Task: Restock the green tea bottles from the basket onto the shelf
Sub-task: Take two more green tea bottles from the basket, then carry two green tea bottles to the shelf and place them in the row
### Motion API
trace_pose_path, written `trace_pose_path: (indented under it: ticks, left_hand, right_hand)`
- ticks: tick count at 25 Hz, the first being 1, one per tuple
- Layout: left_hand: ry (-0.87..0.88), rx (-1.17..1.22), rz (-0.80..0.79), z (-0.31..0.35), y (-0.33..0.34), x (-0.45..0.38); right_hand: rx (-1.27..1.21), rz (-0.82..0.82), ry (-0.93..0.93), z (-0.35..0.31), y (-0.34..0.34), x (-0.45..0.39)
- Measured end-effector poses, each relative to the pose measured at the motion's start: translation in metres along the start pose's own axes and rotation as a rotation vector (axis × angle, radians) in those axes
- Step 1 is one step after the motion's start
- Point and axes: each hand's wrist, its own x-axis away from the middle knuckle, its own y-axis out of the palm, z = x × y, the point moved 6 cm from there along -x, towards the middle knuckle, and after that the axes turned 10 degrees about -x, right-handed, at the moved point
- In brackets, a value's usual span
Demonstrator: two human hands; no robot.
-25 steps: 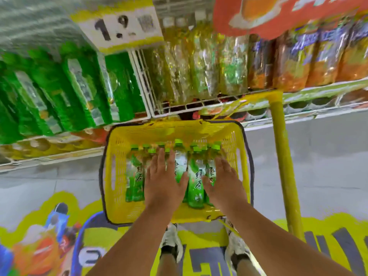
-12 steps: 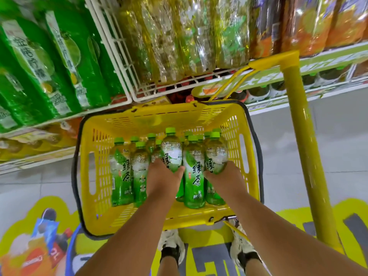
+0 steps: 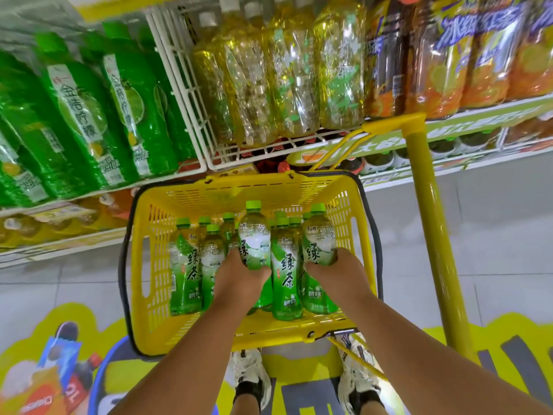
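The left hand has its fingers wrapped round the lower body of one green tea bottle, and the right hand has its fingers curled round another bottle; both bottles are upright, with their green caps standing higher than the caps around them. Between the two hands, touching both gripped bottles, stands a third bottle with its label facing out, its base on the floor of the yellow basket. Just left of the left hand two more bottles stand side by side on the basket floor, and beyond the fingers a cluster of green caps marks further bottles packed behind. The basket's slotted walls ring all of them, with a dark handle lying along its outer rim. Past the basket, beyond the fingertips, the shelf carries big wrapped bottles: green ones to the left, pale yellow ones in a white wire rack straight ahead, orange ones to the right. A yellow post runs down just right of the right arm. Below the wrists, two white sneakers stand on a floor with a bright printed graphic.
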Motion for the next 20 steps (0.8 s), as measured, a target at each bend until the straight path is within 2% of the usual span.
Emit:
trace_pose_path:
  ticks: [7,12,20]
  left_hand:
    - [0.113,0.207,0.055,0.035,-0.071,0.061]
    - [0.168,0.318,0.122,0.069,-0.145,0.142]
    - [0.341,0.407,0.296,0.139,-0.271,0.302]
  right_hand:
    - [-0.12,-0.034,-0.104,-0.073,-0.04,0.057]
    - [-0.157,-0.035,-0.109,-0.133,-0.08,0.125]
    - [-0.243,-0.065,-0.335,-0.26,-0.173,0.249]
